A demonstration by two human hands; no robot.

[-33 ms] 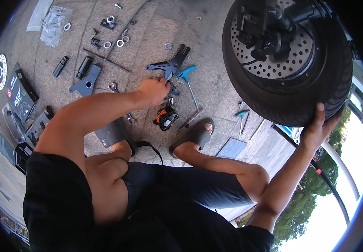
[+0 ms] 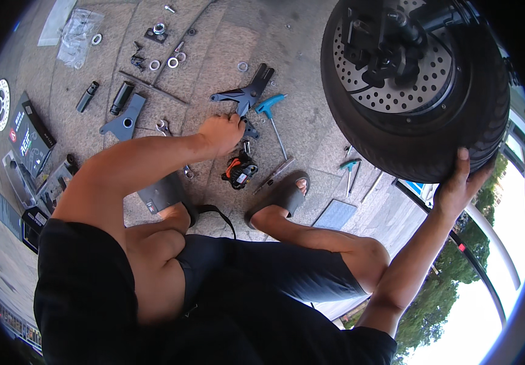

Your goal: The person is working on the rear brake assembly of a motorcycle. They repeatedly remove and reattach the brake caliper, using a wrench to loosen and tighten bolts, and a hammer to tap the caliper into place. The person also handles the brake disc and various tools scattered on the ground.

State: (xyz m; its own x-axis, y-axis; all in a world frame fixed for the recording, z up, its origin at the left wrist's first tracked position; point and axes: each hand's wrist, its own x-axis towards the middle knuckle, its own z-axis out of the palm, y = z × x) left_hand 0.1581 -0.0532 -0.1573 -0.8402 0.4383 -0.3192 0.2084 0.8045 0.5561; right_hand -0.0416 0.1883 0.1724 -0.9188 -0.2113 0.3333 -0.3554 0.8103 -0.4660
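My left hand (image 2: 221, 134) is low over the pavement with its fingers curled closed. It is beside the lower end of a dark grey metal bracket (image 2: 247, 92); what lies inside the fingers is hidden. A small dark piece (image 2: 251, 129) shows just past the fingertips. At the right, my right hand (image 2: 460, 188) grips the black tyre (image 2: 390, 148) of a wheel, thumb on the near side, other fingers partly hidden. The wheel bears a drilled brake disc (image 2: 417, 97) and a black caliper. Close below my left hand lies an orange-and-black part (image 2: 240, 171).
Blue-handled hex keys (image 2: 272, 111) (image 2: 350, 167) lie between bracket and wheel. A second grey bracket (image 2: 127, 118), black cylinders (image 2: 122, 96), a wrench (image 2: 164, 126), washers (image 2: 173, 62) and bolts are spread to the left. Another brake disc (image 2: 1, 104) and boxes (image 2: 33, 137) lie far left.
My left hand has shifted very slightly at the fingers. Everything else looks the same.
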